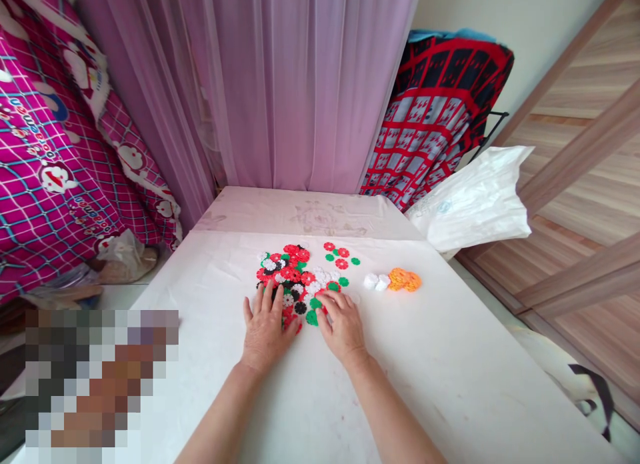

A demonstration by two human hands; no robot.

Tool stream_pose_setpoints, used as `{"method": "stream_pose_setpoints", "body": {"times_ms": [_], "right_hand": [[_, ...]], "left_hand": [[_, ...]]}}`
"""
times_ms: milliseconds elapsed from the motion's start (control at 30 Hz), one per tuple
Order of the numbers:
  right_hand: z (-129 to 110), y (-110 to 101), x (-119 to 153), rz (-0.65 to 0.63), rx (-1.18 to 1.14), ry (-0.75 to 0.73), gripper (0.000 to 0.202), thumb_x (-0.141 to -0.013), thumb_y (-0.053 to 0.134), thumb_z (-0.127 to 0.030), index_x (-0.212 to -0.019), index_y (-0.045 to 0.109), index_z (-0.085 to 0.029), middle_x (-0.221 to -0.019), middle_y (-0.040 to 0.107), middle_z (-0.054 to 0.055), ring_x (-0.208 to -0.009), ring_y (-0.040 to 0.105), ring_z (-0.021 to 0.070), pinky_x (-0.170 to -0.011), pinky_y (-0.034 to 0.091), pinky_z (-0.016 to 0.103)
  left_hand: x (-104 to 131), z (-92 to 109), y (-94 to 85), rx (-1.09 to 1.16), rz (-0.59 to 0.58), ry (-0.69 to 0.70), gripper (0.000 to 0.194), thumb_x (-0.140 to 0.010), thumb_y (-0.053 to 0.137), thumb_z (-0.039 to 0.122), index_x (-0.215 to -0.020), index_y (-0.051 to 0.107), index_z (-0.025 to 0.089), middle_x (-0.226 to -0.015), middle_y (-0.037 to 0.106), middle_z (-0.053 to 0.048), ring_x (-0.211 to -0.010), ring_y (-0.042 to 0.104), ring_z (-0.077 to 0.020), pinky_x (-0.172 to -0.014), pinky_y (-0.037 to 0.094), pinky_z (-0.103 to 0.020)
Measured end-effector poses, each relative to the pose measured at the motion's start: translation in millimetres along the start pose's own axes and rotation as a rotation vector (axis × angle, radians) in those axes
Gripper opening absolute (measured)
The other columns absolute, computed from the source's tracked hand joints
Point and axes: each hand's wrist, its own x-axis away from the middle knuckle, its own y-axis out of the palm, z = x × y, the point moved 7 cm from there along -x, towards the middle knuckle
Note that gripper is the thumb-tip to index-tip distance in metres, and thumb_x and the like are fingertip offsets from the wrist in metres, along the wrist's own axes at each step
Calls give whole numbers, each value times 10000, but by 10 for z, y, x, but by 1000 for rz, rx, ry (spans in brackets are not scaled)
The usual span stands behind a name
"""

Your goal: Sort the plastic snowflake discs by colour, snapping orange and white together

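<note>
Snowflake discs (290, 273) lie piled on the white counter (440, 371). Magenta checked cloth (85, 151) at left reads "Doraemon". Left hand (263, 327) spreads upon the discs, its grip released; right hand (347, 327) curls at green discs (312, 317), grip I cannot tell.

Bare forearms (223, 407) taper to narrower wrists (253, 367), with left hand (265, 329) and right hand (346, 325) likewise bare.

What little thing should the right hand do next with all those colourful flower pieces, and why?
Maybe the right hand should pick a white piece from the mixed pile and set it by the white clump on the right. That clump sits apart, next to the orange clump, while more white pieces lie near this hand among other colours.
</note>
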Motion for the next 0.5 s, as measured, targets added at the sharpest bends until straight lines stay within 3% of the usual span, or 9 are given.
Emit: {"method": "stream_pose_setpoints", "body": {"times_ms": [67, 300, 400, 500], "right_hand": [[-51, 24, 7, -45, -4, -33, 257, -931, 541, -234, -1111, 723, -254, -1162, 701, 58, -1064, 593, 228, -946, 436, 375], [-42, 15, 102, -45, -66, -15, 192, -896, 585, -202, -747, 700, -241, -867, 706, 19, -855, 599, 181, -820, 445, 316], [-9, 33, 1, -29, -30, 14, 149, -867, 599, -180, -798, 715, -243, -894, 707, 29, -880, 599, 193, -832, 451, 315], [12, 104, -172, -102, 78, 83, 129, -814, 659, -188, -882, 739, -262, -913, 700, 38, -890, 596, 215, -807, 454, 323]], "left_hand": [[-5, -122, -57, 2, 28, -55, 672, -890, 560, 460, -1486, 441, 173, -1576, 395, -186, -1470, 321, -380, -1179, 197, -652], [-7, -311, -97, 79, 77, -130, 581, -912, 520, 418, -1458, 469, 226, -1543, 461, -146, -1443, 377, -350, -1169, 252, -620], [-35, -372, -120, 141, 122, -158, 532, -940, 464, 406, -1442, 485, 231, -1508, 504, -144, -1412, 425, -330, -1157, 293, -600], [-66, -425, -161, 196, 169, -161, 509, -950, 428, 401, -1421, 503, 224, -1468, 542, -142, -1374, 472, -314, -1129, 360, -557]]}}
